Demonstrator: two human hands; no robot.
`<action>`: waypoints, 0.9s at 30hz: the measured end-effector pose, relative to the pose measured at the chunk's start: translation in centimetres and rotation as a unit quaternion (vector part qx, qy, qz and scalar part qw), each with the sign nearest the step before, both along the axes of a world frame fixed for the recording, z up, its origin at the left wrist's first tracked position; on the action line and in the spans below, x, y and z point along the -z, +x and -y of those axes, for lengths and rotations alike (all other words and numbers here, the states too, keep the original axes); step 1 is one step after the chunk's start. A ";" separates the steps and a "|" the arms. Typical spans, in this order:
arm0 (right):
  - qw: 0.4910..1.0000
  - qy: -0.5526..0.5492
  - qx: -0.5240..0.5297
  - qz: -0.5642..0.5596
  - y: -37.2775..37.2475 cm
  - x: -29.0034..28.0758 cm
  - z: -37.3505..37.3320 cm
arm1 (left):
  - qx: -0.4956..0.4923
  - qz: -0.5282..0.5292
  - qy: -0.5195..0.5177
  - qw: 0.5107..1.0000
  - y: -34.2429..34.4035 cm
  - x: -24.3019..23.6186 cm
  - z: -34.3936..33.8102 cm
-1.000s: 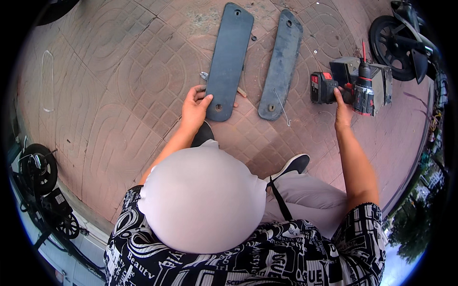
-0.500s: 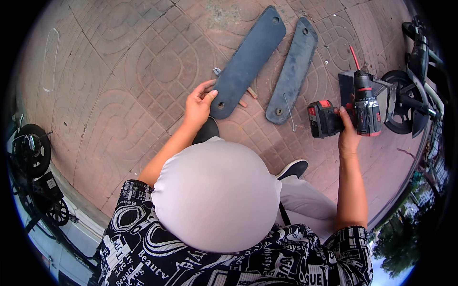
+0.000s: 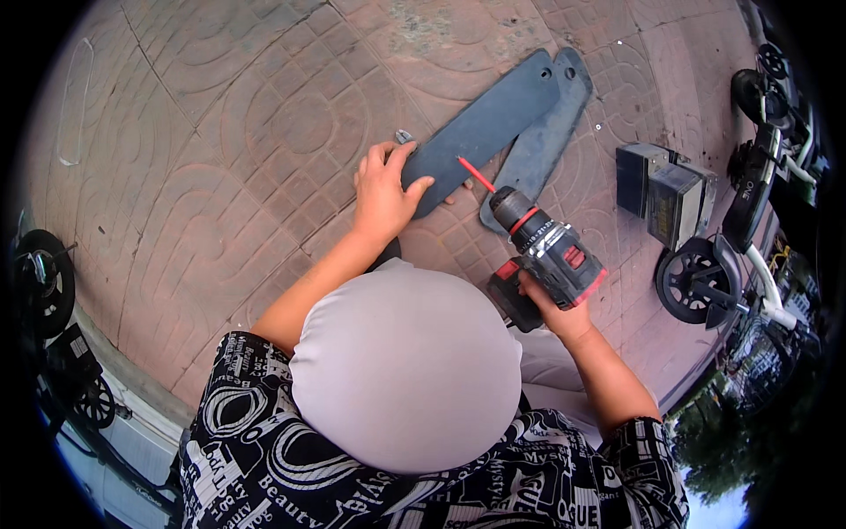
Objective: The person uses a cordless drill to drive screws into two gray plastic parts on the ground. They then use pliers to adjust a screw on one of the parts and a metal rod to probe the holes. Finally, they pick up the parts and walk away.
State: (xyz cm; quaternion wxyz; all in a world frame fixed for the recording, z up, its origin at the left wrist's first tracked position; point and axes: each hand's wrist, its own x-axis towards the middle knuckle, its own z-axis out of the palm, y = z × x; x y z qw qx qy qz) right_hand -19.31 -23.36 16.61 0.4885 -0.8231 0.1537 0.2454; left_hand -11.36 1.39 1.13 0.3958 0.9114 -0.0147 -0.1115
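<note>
My left hand point(image 3: 384, 196) grips the lower-left end of a long dark grey-blue plastic panel point(image 3: 489, 110), fingers curled at its edge. A second, dustier panel point(image 3: 546, 159) lies partly beneath it to the right. My right hand point(image 3: 560, 314) is wrapped round a black-and-red cordless drill point(image 3: 555, 256) with a long red bit point(image 3: 476, 175) pointing at the upper panel; whether the tip touches it I cannot tell. A metal tool tip point(image 3: 404, 136) pokes out beside that panel, and short handles point(image 3: 451, 197) show under its lower edge.
Two grey and black boxy units point(image 3: 674, 207) stand on the paving point(image 3: 264, 132) at the right, near small-wheeled scooters point(image 3: 705, 282). Another wheeled vehicle point(image 3: 40, 282) is at the left rim. A thin pale wire loop point(image 3: 77, 97) lies at upper left.
My right hand has swung the drill down and left over the panel. The panel has tilted clockwise and now overlaps the second one. The camera view has shifted too.
</note>
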 end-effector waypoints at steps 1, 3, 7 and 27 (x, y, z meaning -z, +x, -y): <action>1.000 -0.003 0.004 0.002 -0.3 0.6 -0.5 | 0.014 -0.019 0.013 1.000 -0.2 -0.5 0.1; 0.993 -0.063 -0.087 0.043 -0.2 1.0 -1.4 | 0.044 -0.060 0.034 0.997 -0.9 -1.1 0.6; 0.996 -0.052 -0.066 -0.028 -1.5 1.8 -2.6 | 0.081 -0.056 0.071 0.993 -1.2 -0.4 1.2; 0.997 -0.026 -0.028 -0.065 -0.5 1.4 -3.8 | 0.041 -0.011 0.043 0.998 -1.8 1.3 0.9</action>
